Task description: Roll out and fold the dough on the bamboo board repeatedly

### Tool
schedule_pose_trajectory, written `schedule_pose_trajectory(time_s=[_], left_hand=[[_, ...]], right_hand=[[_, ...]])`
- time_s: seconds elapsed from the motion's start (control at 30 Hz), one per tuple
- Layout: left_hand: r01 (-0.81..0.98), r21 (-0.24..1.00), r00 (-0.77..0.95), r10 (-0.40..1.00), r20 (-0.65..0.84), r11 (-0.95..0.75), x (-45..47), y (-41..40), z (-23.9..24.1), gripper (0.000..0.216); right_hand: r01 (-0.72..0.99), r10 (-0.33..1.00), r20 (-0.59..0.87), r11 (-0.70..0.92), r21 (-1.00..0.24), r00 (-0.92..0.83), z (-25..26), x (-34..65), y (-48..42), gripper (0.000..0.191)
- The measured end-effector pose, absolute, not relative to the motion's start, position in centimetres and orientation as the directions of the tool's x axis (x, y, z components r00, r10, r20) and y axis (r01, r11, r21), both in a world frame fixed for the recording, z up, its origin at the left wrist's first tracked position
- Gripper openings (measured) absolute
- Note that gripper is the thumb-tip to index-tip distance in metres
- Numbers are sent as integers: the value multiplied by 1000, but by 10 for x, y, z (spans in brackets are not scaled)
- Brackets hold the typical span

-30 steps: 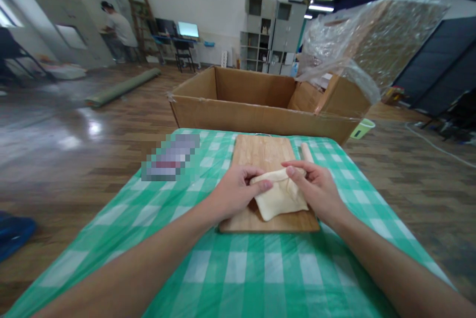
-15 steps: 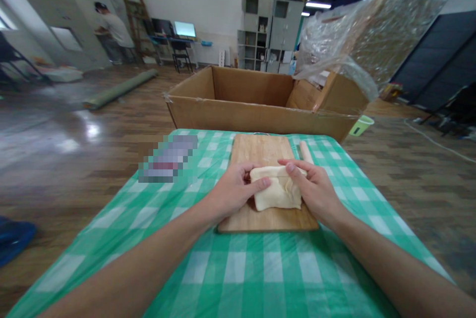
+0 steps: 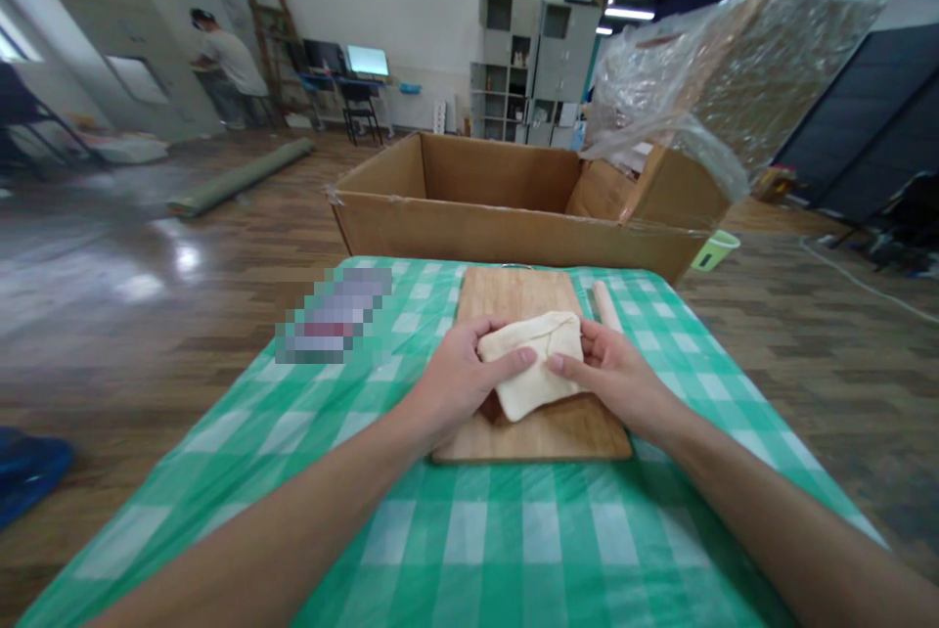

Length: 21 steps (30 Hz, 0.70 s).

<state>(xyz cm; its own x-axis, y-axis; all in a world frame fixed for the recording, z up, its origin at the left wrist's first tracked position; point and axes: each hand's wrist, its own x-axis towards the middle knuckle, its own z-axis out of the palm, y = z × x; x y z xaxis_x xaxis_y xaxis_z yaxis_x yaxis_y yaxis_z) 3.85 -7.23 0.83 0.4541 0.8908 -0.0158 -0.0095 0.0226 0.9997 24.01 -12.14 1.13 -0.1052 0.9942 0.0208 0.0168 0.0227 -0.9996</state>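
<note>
A folded piece of pale dough is held between my two hands, tilted over a wooden cutting board. My left hand grips its left side, the thumb lying across the front face and the fingers behind. On the right side my right hand pinches it, thumb on the front near the middle and fingers at the edge. Fold lines show along the dough's top. Behind my right hand, a rolling pin lies beside the board, partly hidden.
A green and white checked cloth covers the table. At its left lies a pixelated item. Beyond the far edge stands a large open cardboard box, with a plastic-wrapped piece behind it. A person is in the far left background.
The dough has turned in my hands, its right side now higher. My right thumb has moved from the top right corner down and left onto the front face.
</note>
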Motion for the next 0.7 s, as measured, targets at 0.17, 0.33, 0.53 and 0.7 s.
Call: schedule_pose_trajectory(time_s=[0.17,0.33,0.53,0.7], left_hand=[[137,990,474,880,-39,-29,41,-81,14,35],[138,989,459,888,-11,-59,42,-79,8,28],[-56,994,515,856,-48,90,44,-80,6,33],[-120,977,506,857,-95,179,45,-81,3,43]], right_hand=[[105,994,60,70,-992,-88,7,247,-119,58],[397,984,173,172,-901,-34,8,248,-123,50],[845,896,445,250,-472,-16,9,246,-128,41],[912,851,513,291,-290,-109,6,247,-129,22]])
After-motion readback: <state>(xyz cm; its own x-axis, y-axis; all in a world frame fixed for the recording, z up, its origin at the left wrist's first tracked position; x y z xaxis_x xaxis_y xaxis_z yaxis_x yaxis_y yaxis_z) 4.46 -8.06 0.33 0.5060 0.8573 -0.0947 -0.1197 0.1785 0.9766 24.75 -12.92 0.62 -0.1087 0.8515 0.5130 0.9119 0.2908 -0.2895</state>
